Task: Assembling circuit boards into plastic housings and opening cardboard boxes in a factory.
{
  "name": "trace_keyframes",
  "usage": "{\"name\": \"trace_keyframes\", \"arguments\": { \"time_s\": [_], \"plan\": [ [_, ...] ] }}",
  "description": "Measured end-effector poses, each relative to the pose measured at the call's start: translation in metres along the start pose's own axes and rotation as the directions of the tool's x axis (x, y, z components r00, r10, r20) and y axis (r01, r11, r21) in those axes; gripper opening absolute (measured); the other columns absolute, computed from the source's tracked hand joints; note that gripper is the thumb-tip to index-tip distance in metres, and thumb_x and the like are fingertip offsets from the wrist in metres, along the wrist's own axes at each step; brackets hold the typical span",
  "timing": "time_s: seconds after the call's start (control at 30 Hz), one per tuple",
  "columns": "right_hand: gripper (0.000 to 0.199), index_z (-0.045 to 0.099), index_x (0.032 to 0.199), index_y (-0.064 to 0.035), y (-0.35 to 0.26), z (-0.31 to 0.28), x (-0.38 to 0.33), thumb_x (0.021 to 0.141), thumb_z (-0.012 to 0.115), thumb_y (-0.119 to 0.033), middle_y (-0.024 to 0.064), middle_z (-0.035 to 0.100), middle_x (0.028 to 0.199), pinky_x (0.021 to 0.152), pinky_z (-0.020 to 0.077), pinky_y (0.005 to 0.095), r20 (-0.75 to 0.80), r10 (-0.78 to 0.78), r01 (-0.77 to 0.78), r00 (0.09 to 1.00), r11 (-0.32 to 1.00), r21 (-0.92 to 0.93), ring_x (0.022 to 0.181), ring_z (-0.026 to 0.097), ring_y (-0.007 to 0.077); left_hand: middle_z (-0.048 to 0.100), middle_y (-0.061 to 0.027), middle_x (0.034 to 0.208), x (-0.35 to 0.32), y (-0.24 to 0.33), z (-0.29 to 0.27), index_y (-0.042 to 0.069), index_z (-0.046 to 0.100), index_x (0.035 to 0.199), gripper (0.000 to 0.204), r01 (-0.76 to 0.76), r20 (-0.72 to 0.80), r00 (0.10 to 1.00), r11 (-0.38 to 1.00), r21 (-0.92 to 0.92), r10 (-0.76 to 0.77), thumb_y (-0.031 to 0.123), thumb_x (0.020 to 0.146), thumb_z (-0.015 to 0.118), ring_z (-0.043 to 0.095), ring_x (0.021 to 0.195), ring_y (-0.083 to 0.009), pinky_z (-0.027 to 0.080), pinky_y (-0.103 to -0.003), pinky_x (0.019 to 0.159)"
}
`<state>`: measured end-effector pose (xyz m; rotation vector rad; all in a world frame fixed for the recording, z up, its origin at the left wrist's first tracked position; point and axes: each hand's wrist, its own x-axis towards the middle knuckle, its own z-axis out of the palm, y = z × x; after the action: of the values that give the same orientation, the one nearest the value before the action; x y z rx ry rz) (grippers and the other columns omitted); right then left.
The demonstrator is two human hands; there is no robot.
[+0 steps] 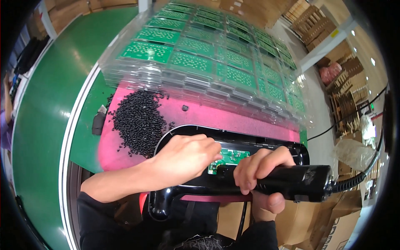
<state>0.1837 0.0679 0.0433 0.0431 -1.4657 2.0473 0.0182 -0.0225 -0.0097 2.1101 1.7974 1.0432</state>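
My right hand [266, 166] is wrapped round a corded black electric screwdriver [306, 182], whose front end points left over a green circuit board [236, 156]. The board sits inside a long, black plastic housing [200, 189] with rounded ends, lying in front of me. Over the board's left part, my left hand [189, 153] is closed, fingertips pinched close to the screwdriver's front. Whatever those fingers hold is hidden. The screwdriver's tip and part of the board are covered by my hands.
A heap of small black screws [139, 121] lies on the pink mat [204, 110]. Clear plastic trays [183, 81] of green circuit boards are stacked behind. A dark object [98, 121] sits left of the mat. The screwdriver's cable [366, 173] runs off right; cardboard boxes [321, 221] stand below.
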Motion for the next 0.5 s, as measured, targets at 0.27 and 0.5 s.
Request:
{"name": "trace_keyframes", "arguments": {
  "time_s": [0.27,0.5],
  "plan": [
    [0.047,0.047,0.089,-0.0036,0.008,0.01,0.014,0.074,0.077,-0.037,0.0057,0.051,0.067,0.051,0.0434,0.0292,-0.014,0.105,-0.105,0.994,0.973,-0.207,0.051,0.05,0.0141,0.055,-0.0072,0.07,-0.007,-0.002,-0.003,0.003,0.055,0.078,0.014,0.001,-0.024,1.0,1.0,0.017,0.0,0.013,0.078,0.065,0.058,0.071,-0.0259,0.048,-0.037,0.058],
    [0.045,0.052,0.093,-0.0023,0.004,0.002,0.008,0.075,0.077,-0.034,0.0069,0.056,0.07,0.058,0.0458,0.0301,0.109,0.026,-0.02,0.994,0.998,-0.055,0.06,0.053,0.0172,0.057,-0.009,0.074,-0.011,-0.007,-0.001,0.003,0.055,0.082,0.016,-0.059,0.078,0.995,0.998,0.008,0.059,0.014,0.077,0.065,0.059,0.074,-0.0269,0.048,-0.039,0.061]
  ]
}}
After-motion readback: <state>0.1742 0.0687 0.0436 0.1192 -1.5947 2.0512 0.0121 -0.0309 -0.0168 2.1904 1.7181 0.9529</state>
